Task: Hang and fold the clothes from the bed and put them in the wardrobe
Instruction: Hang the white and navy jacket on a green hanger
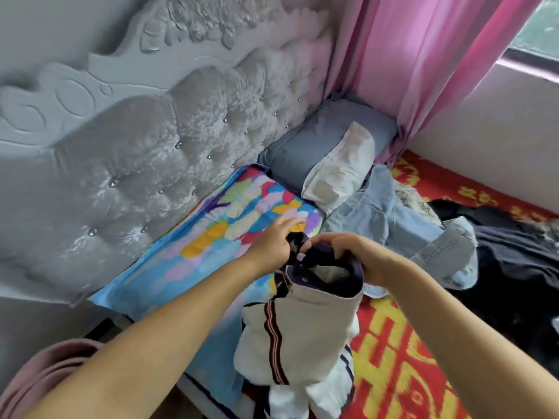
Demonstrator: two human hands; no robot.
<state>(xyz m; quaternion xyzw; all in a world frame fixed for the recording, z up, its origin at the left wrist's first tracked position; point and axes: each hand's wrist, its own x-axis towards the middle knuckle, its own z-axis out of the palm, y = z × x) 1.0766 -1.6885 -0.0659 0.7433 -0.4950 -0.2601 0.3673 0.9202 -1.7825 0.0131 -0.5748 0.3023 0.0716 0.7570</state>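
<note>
Head view: both hands work at the collar of one garment, held up above the near edge of the bed [429, 182]; the left hand [273, 241] pinches the dark collar [329, 278] at its left side, thumb and first fingers closed on the cloth, remaining fingers extended toward the far pillow; the right hand [355, 252] grasps the collar at its right side, fingers curled over the rim from above.

The jacket [305, 325] is white with a dark collar and a dark-and-red stripe running down its front; it hangs from the two hands, lower part bunched and blurred near the bottom of the frame; whether it touches the bed below cannot be told.

On the bed: a multicoloured pillow [242, 213] lies flat at the left, beside the grey tufted headboard [145, 152]; a blue pillow [305, 149] stands at the far end against the headboard, with a white pillow [341, 167] leaning on its right side; a denim garment [402, 228] lies crumpled just right of the hands, touching the white pillow; dark clothes [514, 261] lie heaped at the far right, next to the denim; the bed cover is red with yellow patterns.

A pink curtain [423, 55] hangs at the far right corner; pink cloth [45, 379] shows at the near left corner.
</note>
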